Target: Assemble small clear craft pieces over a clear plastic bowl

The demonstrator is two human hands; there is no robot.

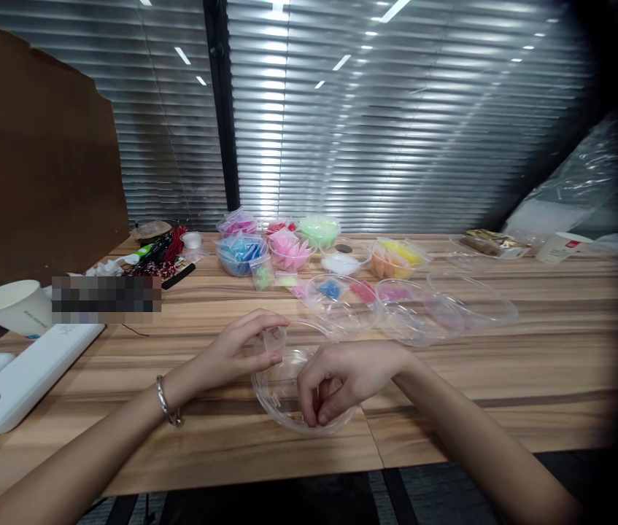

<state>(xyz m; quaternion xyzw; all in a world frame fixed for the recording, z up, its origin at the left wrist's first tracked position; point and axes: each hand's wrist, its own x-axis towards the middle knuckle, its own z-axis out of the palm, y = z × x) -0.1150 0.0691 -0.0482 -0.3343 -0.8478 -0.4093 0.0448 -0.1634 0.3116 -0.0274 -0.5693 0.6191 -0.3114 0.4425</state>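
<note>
A clear round plastic bowl sits on the wooden table in front of me. Between the thumb and fingers of my left hand is a small clear plastic cup, held over the bowl's far left side. My right hand reaches down into the bowl with its fingertips pinched together near the bottom. Whatever those fingertips hold, if anything, is hidden. A few tiny pieces lie in the bowl, too small to name. My left wrist wears a silver bracelet.
Behind the bowl stand tubs with blue pieces, pink pieces and yellow pieces, among several others. Clear lids lie nearer. At left are a paper cup, a white device and a cardboard panel.
</note>
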